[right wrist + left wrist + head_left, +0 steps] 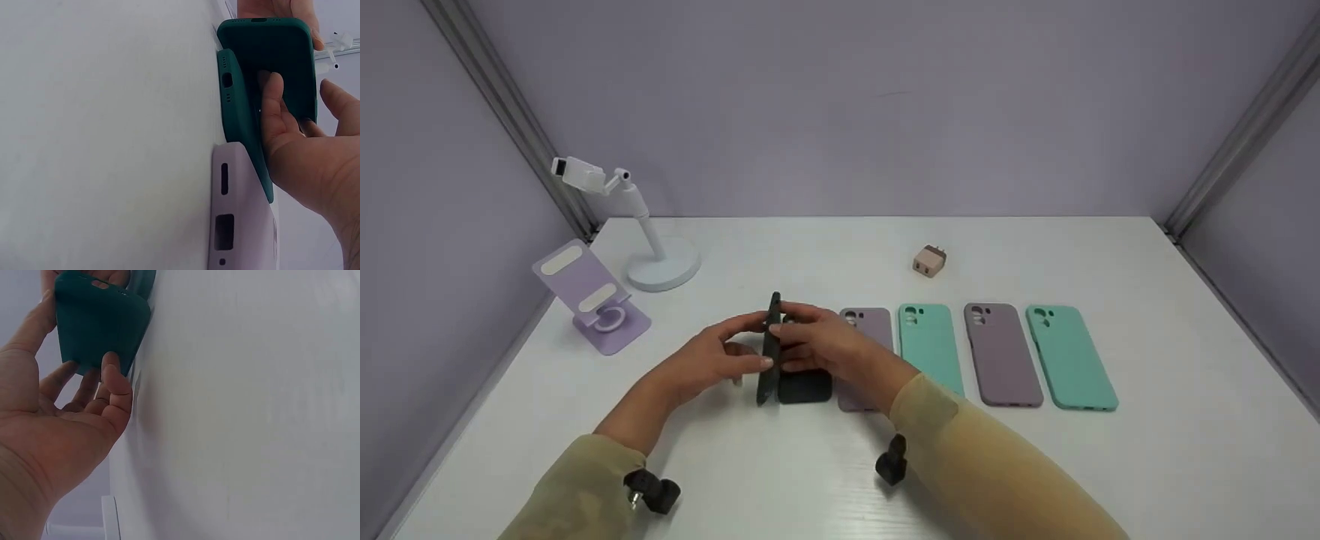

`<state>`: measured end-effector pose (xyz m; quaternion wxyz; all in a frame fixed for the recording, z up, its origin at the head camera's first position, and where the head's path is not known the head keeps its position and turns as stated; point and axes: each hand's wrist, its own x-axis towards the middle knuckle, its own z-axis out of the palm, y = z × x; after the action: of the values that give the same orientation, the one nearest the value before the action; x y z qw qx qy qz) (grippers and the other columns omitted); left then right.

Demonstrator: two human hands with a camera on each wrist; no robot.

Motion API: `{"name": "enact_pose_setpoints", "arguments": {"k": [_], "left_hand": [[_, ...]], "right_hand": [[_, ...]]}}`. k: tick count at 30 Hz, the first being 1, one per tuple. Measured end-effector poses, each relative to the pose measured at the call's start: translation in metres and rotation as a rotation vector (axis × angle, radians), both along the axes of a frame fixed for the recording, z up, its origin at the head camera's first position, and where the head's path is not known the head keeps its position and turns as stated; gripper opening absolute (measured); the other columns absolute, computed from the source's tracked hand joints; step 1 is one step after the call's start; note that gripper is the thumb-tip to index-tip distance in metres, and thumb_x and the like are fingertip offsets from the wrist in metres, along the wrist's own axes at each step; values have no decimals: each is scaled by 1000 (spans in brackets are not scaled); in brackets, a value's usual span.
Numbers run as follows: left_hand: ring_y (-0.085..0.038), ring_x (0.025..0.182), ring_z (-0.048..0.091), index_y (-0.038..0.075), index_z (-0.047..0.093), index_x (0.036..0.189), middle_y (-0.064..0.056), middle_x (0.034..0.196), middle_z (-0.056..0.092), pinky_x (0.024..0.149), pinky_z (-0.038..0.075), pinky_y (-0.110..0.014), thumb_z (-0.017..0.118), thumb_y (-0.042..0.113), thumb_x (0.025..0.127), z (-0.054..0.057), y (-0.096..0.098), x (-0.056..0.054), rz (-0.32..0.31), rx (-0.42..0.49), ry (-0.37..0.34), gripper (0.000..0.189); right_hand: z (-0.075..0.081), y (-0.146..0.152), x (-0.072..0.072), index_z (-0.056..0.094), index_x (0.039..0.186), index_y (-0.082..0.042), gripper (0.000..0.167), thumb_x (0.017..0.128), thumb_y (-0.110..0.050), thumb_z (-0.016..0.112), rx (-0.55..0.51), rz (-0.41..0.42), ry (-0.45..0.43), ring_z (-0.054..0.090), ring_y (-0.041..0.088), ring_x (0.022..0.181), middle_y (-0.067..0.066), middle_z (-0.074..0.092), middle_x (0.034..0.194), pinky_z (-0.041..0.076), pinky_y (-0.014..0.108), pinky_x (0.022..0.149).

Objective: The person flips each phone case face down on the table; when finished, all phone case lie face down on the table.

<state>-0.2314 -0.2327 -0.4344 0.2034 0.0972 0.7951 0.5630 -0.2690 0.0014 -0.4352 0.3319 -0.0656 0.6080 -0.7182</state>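
Note:
A dark green phone case stands on its long edge between the two hands. My left hand grips it from the left; in the left wrist view its fingers lie around the case. From the other side my right hand holds the case near its far end, fingers against its hollow inside in the right wrist view. Under the right hand a second dark green case lies flat, partly hidden. Beside that lies a mauve case, partly covered by the right wrist.
Further right along the row lie a teal case, another mauve case and another teal case. A pink charger plug sits behind them. At the left stand a purple phone stand and a white stand.

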Motion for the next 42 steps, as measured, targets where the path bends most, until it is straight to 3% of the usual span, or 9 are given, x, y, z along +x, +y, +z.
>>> {"name": "enact_pose_setpoints", "arguments": {"k": [5, 16, 20, 26, 33, 42], "left_hand": [[-26, 112, 64, 26, 45, 162, -1, 159, 48, 77, 49, -36, 85, 33, 92, -3, 0, 0, 0, -20, 2, 81], [-27, 114, 64, 25, 47, 161, -1, 158, 49, 79, 50, -38, 86, 35, 92, -5, 2, -1, 14, -53, 27, 80], [-28, 112, 63, 26, 47, 161, -6, 157, 49, 77, 51, -37, 85, 34, 93, -4, 1, -1, 45, -36, 24, 78], [-32, 126, 61, 27, 49, 160, -14, 153, 52, 82, 54, -37, 81, 32, 96, -2, -1, -1, 96, 8, 12, 72], [-32, 114, 66, 26, 54, 157, -16, 147, 57, 87, 56, -39, 80, 31, 97, 1, -2, -3, 154, -13, 49, 65], [-34, 132, 61, 21, 52, 158, -15, 151, 53, 105, 49, -44, 79, 31, 98, 5, -8, -3, 188, -64, 74, 67]], "right_hand": [[1, 1, 2, 53, 158, -23, 63, 100, -24, 77, 58, -8, 34, 72, 30, 106, 20, 68, 128, 60, 39, 89], [2, 5, 4, 56, 155, -25, 61, 99, -22, 77, 120, -47, 59, 68, 19, 75, 18, 69, 121, 58, 28, 70], [4, 6, 3, 56, 154, -26, 60, 98, -20, 76, 94, -62, 47, 67, 18, 74, 18, 72, 112, 57, 28, 70], [5, 6, 3, 56, 155, -30, 60, 99, -22, 76, 39, -76, 39, 67, 18, 73, 16, 72, 113, 57, 27, 71], [7, 7, 4, 59, 152, -32, 59, 98, -22, 79, 26, -83, 20, 67, 19, 74, 17, 73, 113, 57, 28, 73], [9, 3, 6, 56, 155, -24, 63, 97, -18, 80, 137, -136, 159, 71, 20, 75, 12, 72, 112, 61, 30, 73]]}}
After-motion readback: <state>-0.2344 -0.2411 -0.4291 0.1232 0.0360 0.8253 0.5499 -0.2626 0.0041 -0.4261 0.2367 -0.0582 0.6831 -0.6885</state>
